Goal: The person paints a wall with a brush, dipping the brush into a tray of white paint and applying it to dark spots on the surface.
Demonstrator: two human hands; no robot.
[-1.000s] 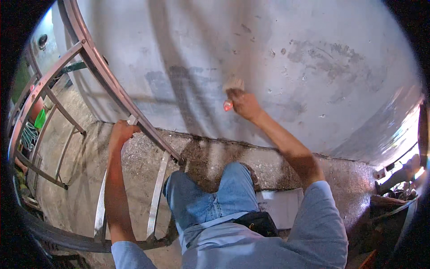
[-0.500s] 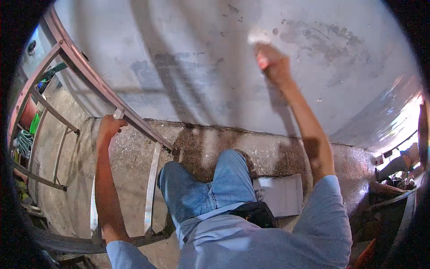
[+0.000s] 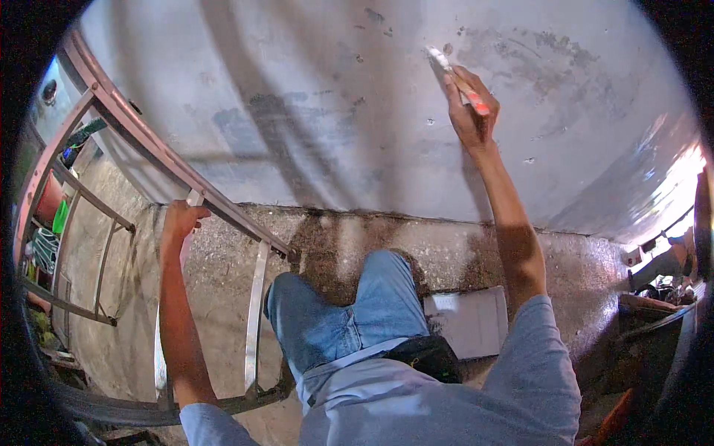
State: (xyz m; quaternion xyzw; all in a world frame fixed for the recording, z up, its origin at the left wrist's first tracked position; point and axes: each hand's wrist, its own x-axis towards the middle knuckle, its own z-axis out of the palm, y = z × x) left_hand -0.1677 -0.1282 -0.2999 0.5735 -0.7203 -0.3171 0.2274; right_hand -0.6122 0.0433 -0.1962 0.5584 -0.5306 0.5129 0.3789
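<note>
My right hand (image 3: pixel 471 111) is closed around a paintbrush (image 3: pixel 476 102) with an orange-red and pale handle. Its whitish bristle end points up and left, close to the grey-white wall (image 3: pixel 357 134); whether the tip touches the wall I cannot tell. Over on the left, my left hand (image 3: pixel 181 223) grips a pale metal bar of the ladder (image 3: pixel 178 160), its fingers wrapped round the bar just below the long brownish rail. Dark scuffs and patches mark the wall around the brush.
A flat white panel (image 3: pixel 468 321) lies on the rough floor (image 3: pixel 216 275) right of my knees. The ladder's legs and rungs spread across the left side. Green and red items (image 3: pixel 56 204) sit at the far left, clutter (image 3: pixel 662 297) at the right edge.
My right hand has drawn slightly down and right, turning the paintbrush so that its handle and bristles show clearly. My left hand keeps its hold on the ladder. The view has shifted a little.
</note>
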